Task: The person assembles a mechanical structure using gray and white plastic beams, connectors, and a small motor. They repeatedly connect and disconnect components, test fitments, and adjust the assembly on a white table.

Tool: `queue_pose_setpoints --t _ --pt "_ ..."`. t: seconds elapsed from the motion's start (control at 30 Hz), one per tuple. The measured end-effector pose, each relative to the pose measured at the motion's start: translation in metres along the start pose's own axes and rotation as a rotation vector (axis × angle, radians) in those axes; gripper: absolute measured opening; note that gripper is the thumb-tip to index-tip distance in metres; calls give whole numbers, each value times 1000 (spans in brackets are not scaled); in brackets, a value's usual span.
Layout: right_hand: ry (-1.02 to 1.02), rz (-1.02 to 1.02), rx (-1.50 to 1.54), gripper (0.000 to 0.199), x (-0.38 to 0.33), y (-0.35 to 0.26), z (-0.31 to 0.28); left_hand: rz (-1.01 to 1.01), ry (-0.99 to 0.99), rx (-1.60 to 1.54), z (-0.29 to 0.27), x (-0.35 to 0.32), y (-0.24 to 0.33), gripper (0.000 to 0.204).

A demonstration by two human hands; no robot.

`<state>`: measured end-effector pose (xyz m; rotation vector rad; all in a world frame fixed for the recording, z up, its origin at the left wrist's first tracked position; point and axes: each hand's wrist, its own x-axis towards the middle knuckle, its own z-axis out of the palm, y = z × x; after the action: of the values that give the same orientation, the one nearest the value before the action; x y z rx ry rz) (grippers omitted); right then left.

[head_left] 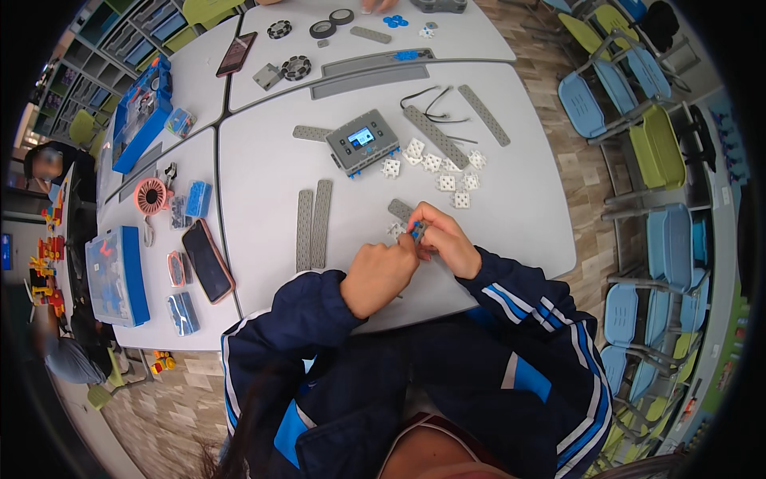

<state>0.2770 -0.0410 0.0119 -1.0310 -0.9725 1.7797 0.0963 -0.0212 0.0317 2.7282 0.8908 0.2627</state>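
Note:
Both hands meet over the near part of the white table. My right hand [444, 238] is closed on a small grey perforated plate [420, 231] with blue pegs in it. Against that plate press the closed fingers of my left hand [380, 275]; what they grip is hidden. Just beyond the fingers lie another grey plate [399, 208] and a white connector block [395, 230]. Farther off stands a grey controller box [363, 142] with a lit screen, near several white connector blocks [432, 163]. Two long grey perforated beams [313, 225] lie left of my left hand.
A long grey beam [435, 136] and black cables [435, 108] lie at the back. On the left are a phone [208, 262], a pink fan [150, 195] and a blue-edged parts case [117, 275]. Another person's hand [378, 5] shows at the far edge. Chairs [622, 88] line the right.

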Motion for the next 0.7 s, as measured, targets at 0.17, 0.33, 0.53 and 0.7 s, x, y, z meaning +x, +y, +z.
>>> queue_pose_setpoints --t 0.17,0.33,0.53,0.7 --pt "-17 46 0 17 9 0 -6 -21 29 -58 -2 3 -6 14" --pt "-139 316 207 17 5 -26 -9 163 -49 -30 -17 0 -24 14" --pt "-190 405 234 24 4 -27 -14 236 -46 -52 -23 -1 -29 15" --pt "-310 582 -44 18 13 -44 -8 398 -37 125 -34 -5 -37 15"
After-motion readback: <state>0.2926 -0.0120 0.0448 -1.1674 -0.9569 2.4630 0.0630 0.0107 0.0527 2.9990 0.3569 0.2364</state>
